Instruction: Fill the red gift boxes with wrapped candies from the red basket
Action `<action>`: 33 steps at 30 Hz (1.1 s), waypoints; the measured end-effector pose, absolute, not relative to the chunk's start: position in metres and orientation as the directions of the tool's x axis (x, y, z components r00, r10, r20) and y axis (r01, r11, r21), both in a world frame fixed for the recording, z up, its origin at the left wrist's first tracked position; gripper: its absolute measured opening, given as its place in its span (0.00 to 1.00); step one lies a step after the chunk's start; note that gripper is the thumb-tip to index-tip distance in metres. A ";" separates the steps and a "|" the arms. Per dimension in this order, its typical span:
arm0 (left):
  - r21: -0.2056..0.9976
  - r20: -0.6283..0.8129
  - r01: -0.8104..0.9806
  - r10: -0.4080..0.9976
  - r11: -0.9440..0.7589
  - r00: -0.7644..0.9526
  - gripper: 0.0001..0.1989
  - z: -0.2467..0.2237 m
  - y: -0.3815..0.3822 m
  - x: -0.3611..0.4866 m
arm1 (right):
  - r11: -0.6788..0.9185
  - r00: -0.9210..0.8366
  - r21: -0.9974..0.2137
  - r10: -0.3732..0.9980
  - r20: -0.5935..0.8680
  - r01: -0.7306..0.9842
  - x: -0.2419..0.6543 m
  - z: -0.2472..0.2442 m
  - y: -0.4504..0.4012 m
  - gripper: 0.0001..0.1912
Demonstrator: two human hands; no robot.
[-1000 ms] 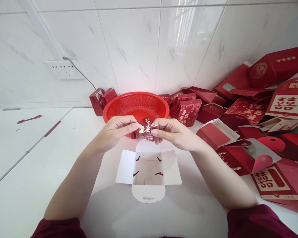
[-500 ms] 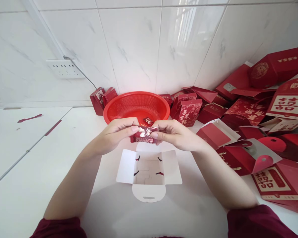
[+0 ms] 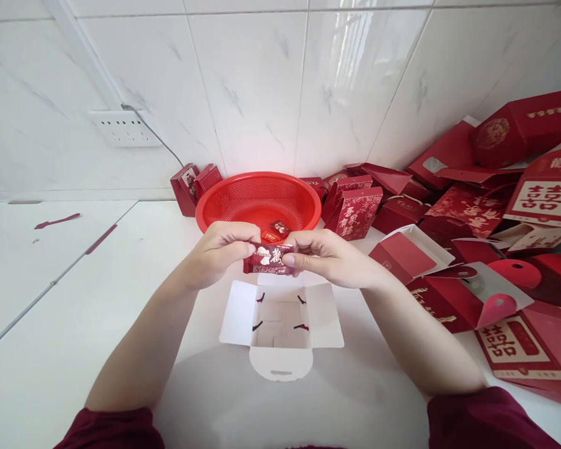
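Observation:
Between my two hands is a small red wrapped packet with white and gold characters. My left hand pinches its left end, and my right hand pinches the right end. Just below it, an open white box lies on the table with its flaps spread and dark cord pieces showing inside. Behind my hands stands a red perforated basket, with a few small wrapped pieces at its bottom.
Many red printed boxes are heaped at the right. Two small red boxes stand left of the basket by the tiled wall. A red strip lies on the white table at the left.
The packet has tipped slightly, and more of its printed face shows between my fingers. My fingers have shifted a little on its ends. More of the pieces in the basket is visible.

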State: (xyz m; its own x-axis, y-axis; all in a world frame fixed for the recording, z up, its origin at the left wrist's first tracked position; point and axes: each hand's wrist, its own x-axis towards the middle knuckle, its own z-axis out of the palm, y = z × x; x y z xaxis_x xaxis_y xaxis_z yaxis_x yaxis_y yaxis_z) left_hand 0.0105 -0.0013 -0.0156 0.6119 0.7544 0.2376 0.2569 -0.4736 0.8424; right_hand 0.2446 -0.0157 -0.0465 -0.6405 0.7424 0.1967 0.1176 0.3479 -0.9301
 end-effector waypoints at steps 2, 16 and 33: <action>0.841 0.234 0.266 0.761 -0.470 0.605 0.11 -0.015 -0.001 0.011 | 0.352 -0.638 -0.928 0.744 0.200 0.119 0.245 -0.046 -0.015 0.15; 0.752 0.220 0.333 0.693 -0.569 0.687 0.07 -0.009 -0.004 0.001 | 0.375 -0.661 -0.911 0.730 0.176 0.172 0.246 -0.045 -0.016 0.14; 0.682 0.238 0.382 0.683 -0.624 0.691 0.07 -0.011 -0.007 0.007 | 0.402 -0.690 -0.898 0.702 0.176 0.179 0.242 -0.049 -0.014 0.13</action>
